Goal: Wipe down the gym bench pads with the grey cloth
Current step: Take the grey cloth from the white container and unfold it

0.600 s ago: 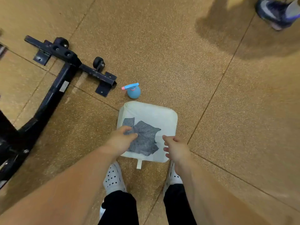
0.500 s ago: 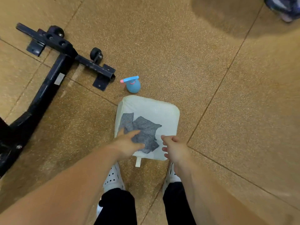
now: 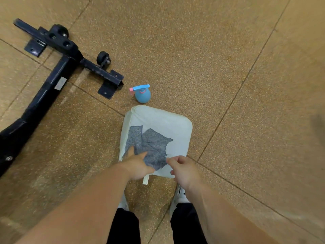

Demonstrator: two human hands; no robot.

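A white square bench pad lies flat on the floor in front of my feet. The grey cloth is spread crumpled over its near left part. My left hand rests on the cloth's near edge with fingers flat on it, pressing it to the pad. My right hand hovers at the pad's near right corner, fingers loosely curled, beside the cloth and holding nothing I can make out.
A blue spray bottle with a pink nozzle stands just beyond the pad. A black metal bench frame with small wheels lies on the floor to the left. The floor is brown speckled rubber tile.
My left hand has slid toward me over the pad, dragging the grey cloth's near part with it. The view has tilted down and closer; my right hand stays at the corner.
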